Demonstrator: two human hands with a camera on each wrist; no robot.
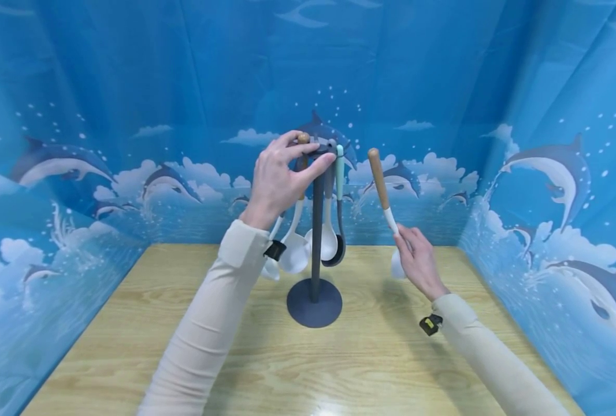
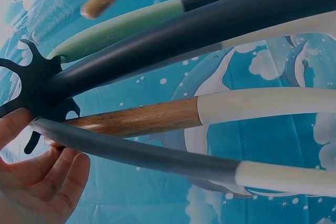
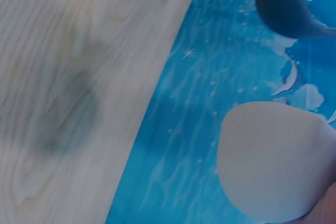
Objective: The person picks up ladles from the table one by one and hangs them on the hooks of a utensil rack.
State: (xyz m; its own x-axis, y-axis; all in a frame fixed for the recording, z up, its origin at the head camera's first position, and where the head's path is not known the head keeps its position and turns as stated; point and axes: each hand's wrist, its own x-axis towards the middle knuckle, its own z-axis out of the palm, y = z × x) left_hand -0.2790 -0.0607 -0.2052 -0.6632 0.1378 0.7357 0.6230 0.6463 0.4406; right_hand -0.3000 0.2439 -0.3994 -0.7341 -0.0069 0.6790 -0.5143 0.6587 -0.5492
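A dark utensil stand (image 1: 316,242) with a round base (image 1: 315,312) stands upright, its hooked top (image 2: 44,85) spread like curved prongs. My left hand (image 1: 285,170) grips that top, thumb and fingers around its edge beside a wooden handle (image 2: 136,117) and a grey handle (image 2: 142,153). Several utensils hang there, among them a white ladle (image 1: 294,254), a mint-handled black ladle (image 1: 340,173) and a white spoon-like head (image 1: 329,244). Right of the stand, my right hand (image 1: 417,260) grips a wooden-handled white spatula (image 1: 378,179) by its white neck, handle end up. Its broad head (image 3: 273,161) points down.
The wood-grain table (image 1: 183,346) carries the stand near its middle. Blue curtains with dolphins (image 1: 173,185) enclose the back and both sides. A shadow of the right arm falls across the table at right.
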